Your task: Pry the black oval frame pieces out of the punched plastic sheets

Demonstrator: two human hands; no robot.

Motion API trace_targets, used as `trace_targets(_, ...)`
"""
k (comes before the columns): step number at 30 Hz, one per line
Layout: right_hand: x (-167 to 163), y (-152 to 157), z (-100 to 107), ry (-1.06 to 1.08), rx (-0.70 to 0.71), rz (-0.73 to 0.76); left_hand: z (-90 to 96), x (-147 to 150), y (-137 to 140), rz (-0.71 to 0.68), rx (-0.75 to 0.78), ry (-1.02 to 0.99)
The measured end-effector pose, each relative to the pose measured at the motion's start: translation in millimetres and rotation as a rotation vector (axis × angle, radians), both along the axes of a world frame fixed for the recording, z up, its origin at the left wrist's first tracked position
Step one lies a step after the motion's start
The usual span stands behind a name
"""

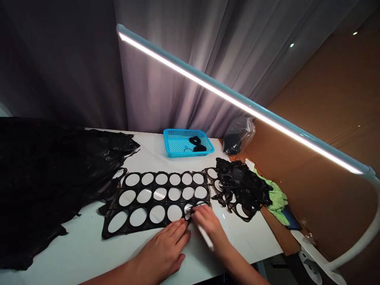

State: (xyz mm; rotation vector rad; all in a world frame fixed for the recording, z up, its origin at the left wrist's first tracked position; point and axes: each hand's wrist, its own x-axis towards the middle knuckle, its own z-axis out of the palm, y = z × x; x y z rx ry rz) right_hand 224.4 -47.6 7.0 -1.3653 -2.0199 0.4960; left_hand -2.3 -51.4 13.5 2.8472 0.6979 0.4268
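Black sheet [148,206]; left fingers [175,229] flat, right fingers [199,213] gripping stick [206,238]; basket [181,155] holds black pieces [200,148].

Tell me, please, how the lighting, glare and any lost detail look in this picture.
Head view: the strip lamp is blown out to white; head view: the black sheeting at left sinks into darkness, with faint sheen; head view: the white tabletop shows bright reflections; head view: fine detail at the right hand's fingertips is hard to make out.

The hands [166,247] [210,225] and forearms [129,271] [239,261] are bare.
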Motion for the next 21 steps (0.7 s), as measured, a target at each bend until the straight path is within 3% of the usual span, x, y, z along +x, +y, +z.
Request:
trace_targets(4,47,44,23,0.171,0.145,-0.516,1.0,-3,0,-0.01,-0.04,0.008)
trace_targets(6,59,62,34,0.286,0.125,-0.635,7.3,-6,1,-0.012,-0.072,0.004)
trace_targets(8,56,70,40,0.433,-0.015,-0.573,18.3,-9,1,-0.055,-0.127,-0.025)
trace_targets(11,27,67,39,0.706,-0.322,-0.326,36.5,-14,-2,-0.155,-0.201,-0.077)
trace_targets(13,4,58,36,0.875,-0.506,-0.19,41.8,-19,-4,-0.12,-0.213,-0.117)
trace_targets(17,-29,35,35,1.065,-0.799,-0.032,26.2,-33,-5,0.105,-0.073,-0.103)
trace_targets(19,-37,25,34,1.022,-0.831,0.021,12.3,-40,-5,0.177,0.007,-0.072)
trace_targets(21,-42,16,30,0.866,-0.757,0.056,1.0,-45,-6,0.212,0.056,-0.053)
